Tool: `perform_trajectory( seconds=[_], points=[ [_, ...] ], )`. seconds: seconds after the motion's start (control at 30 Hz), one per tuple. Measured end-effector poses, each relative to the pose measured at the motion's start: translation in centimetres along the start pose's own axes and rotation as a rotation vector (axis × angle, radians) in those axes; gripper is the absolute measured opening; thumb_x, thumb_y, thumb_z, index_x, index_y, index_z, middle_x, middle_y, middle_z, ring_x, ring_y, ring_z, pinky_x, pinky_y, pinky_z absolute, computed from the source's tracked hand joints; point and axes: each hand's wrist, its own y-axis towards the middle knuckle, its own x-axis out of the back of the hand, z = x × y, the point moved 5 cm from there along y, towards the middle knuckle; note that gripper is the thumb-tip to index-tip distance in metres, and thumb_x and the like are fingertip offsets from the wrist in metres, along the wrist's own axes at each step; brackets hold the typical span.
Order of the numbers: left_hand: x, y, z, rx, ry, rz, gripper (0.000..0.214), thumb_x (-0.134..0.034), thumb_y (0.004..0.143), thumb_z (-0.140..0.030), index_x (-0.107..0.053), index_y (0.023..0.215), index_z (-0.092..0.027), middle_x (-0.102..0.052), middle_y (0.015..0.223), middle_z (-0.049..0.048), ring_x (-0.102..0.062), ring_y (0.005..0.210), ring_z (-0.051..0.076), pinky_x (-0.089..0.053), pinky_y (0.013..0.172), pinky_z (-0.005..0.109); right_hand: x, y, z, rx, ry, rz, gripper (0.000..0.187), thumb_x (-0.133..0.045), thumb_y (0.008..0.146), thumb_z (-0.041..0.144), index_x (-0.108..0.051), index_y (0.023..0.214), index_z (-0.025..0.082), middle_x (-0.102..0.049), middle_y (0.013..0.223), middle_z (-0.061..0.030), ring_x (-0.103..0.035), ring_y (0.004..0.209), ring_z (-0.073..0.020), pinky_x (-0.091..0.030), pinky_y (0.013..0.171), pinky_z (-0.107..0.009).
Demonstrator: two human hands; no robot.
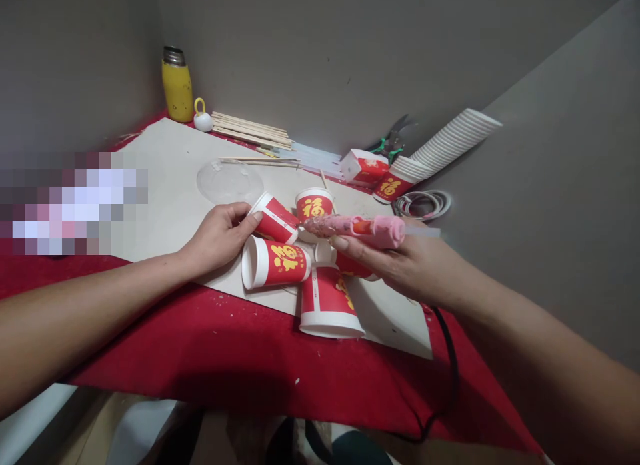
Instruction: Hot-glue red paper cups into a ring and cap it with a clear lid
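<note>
Red cloth covers the surface, topped by a pale board, with an uncapped yellow bottle standing behind. The person's left hand closes its fingers on a held cup, thumb near the rim, base tipped toward the middle of a ring of paper cups on the board. A near-left cup lies just below it, mouth outward; farther right are a back cup and a front cup. Over the ring's right side, the right hand grips what looks like a pink glue gun, most of its fingers hidden, the tip just beside the held cup's base end. From where I stand, I cannot tell whether glue is flowing. Good work here seems to call for a steady but light left grip, since thin paper dents easily; fingers kept at the mouth end, away from a probably hot tip; and a nozzle that follows the join without nudging the neighbours. At far right, a stack of cups slants along the wall.
</note>
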Motion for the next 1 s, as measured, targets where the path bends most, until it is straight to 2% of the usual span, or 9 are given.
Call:
perform_trajectory(
  seconds=[0.07, 0.17, 0.23, 0.4, 0.47, 0.57, 0.77, 0.87, 1.0],
  points=[
    [0.0, 0.0, -0.1, 0.0, -0.004, 0.004, 0.033, -0.058, 0.093, -0.046, -0.069, 0.087, -0.015, -0.074, 0.088, 0.007, -0.067, 0.082, 0.021, -0.051, 0.074, 0.034, 0.0, -0.1, -0.2, -0.006, -0.018, -0.006, 0.038, -0.051, 0.098, 0.05, -0.077, 0.116, 0.028, -0.08, 0.098, -0.0036, -0.075, 0.086, -0.0246, -0.058, 0.073, -0.033],
    [0.0, 0.0, -0.1, -0.001, -0.016, 0.008, 0.033, -0.058, 0.093, -0.046, -0.069, 0.088, -0.015, -0.074, 0.088, 0.007, -0.067, 0.083, 0.021, -0.051, 0.074, 0.033, -0.3, 0.2, 0.0, -0.014, -0.014, 0.011, 0.042, -0.049, 0.098, 0.053, -0.08, 0.103, 0.024, -0.078, 0.083, -0.004, -0.073, 0.075, -0.023, -0.056, 0.066, -0.033],
    [0.0, 0.1, 0.0, -0.001, -0.01, 0.003, 0.033, -0.058, 0.093, -0.047, -0.068, 0.085, -0.016, -0.073, 0.085, 0.0063, -0.065, 0.08, 0.02, -0.051, 0.072, 0.032, -0.4, 0.8, 0.6, -0.004, 0.009, 0.015, 0.041, -0.05, 0.097, 0.052, -0.079, 0.098, 0.023, -0.077, 0.08, -0.0041, -0.072, 0.076, -0.0232, -0.056, 0.069, -0.033],
    [0.0, 0.1, 0.1, -0.001, -0.005, 0.012, 0.031, -0.057, 0.093, -0.045, -0.067, 0.083, -0.017, -0.072, 0.084, 0.006, -0.064, 0.079, 0.02, -0.051, 0.069, 0.031, -0.5, 2.3, 2.1, 0.019, 0.084, 0.038, 0.035, -0.051, 0.097, 0.047, -0.077, 0.106, 0.026, -0.079, 0.096, -0.0047, -0.074, 0.093, -0.0246, -0.058, 0.087, -0.038],
    [0.0, 0.1, 0.1, 0.008, -0.01, 0.011, 0.031, -0.056, 0.093, -0.044, -0.067, 0.083, -0.016, -0.072, 0.085, 0.0066, -0.065, 0.078, 0.02, -0.052, 0.069, 0.032, -0.5, 2.4, 2.1, 0.013, 0.093, 0.053, 0.036, -0.05, 0.097, 0.047, -0.076, 0.109, 0.025, -0.079, 0.1, -0.0052, -0.074, 0.095, -0.0252, -0.058, 0.09, -0.04],
    [0.0, 0.0, 0.0, 0.013, -0.015, 0.007, 0.032, -0.057, 0.093, -0.046, -0.067, 0.083, -0.016, -0.073, 0.086, 0.0073, -0.067, 0.081, 0.021, -0.053, 0.073, 0.034, -0.4, 1.7, 1.5, 0.021, 0.101, 0.05, 0.036, -0.05, 0.098, 0.045, -0.075, 0.117, 0.028, -0.079, 0.11, -0.0036, -0.071, 0.111, -0.0258, -0.056, 0.099, -0.041],
    [0.0, 0.0, 0.2, 0.012, -0.037, 0.014, 0.031, -0.057, 0.093, -0.045, -0.068, 0.087, -0.017, -0.074, 0.089, 0.0078, -0.068, 0.085, 0.022, -0.054, 0.074, 0.035, -0.2, -0.1, 0.0, -0.038, 0.069, 0.068, 0.041, -0.047, 0.099, 0.051, -0.072, 0.126, 0.032, -0.076, 0.121, -0.0024, -0.072, 0.109, -0.0259, -0.058, 0.096, -0.042],
    [0.1, 0.0, 0.5, 0.005, -0.052, 0.012, 0.031, -0.058, 0.092, -0.045, -0.068, 0.087, -0.017, -0.074, 0.089, 0.0079, -0.068, 0.084, 0.023, -0.054, 0.076, 0.036, -0.4, 0.2, 0.4, -0.022, 0.089, 0.052, 0.037, -0.049, 0.099, 0.048, -0.074, 0.12, 0.031, -0.078, 0.116, -0.0034, -0.073, 0.107, -0.0262, -0.059, 0.094, -0.042],
    [0.2, 0.0, 0.7, -0.011, -0.043, 0.025, 0.032, -0.057, 0.093, -0.045, -0.068, 0.089, -0.016, -0.074, 0.09, 0.009, -0.067, 0.085, 0.022, -0.054, 0.078, 0.037, -1.0, 1.3, 1.2, 0.017, 0.158, 0.028, 0.036, -0.051, 0.099, 0.045, -0.074, 0.12, 0.028, -0.077, 0.117, -0.0059, -0.072, 0.109, -0.0255, -0.056, 0.099, -0.044]
  ],
)
